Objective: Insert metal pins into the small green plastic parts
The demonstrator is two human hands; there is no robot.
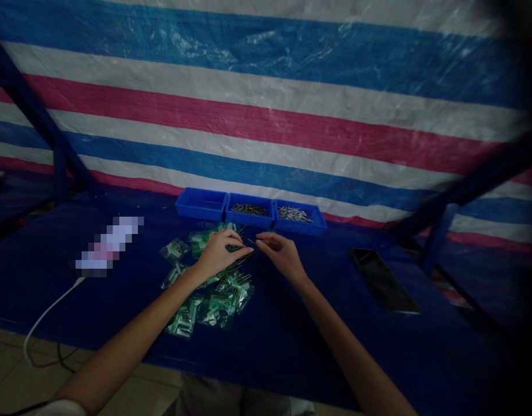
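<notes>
My left hand (222, 249) is over the pile of small clear and green packets (222, 303), its thumb and fingers curved toward each other round something thin and dark. Just to its right, my right hand (279, 252) pinches a thin pin-like piece (251, 241) that points toward the left hand. Behind the hands three blue bins stand in a row: the left bin (200, 203) shows a bare bottom, the middle one holds dark thin pieces (249, 210), and the right one holds silvery pieces (293, 214).
A dark phone (384, 280) lies on the blue table (291, 346) at the right. At the left is a pixelated device (110, 245) with a white cable (44, 316). A striped sheet (266, 115) hangs behind, between blue slanted frame bars.
</notes>
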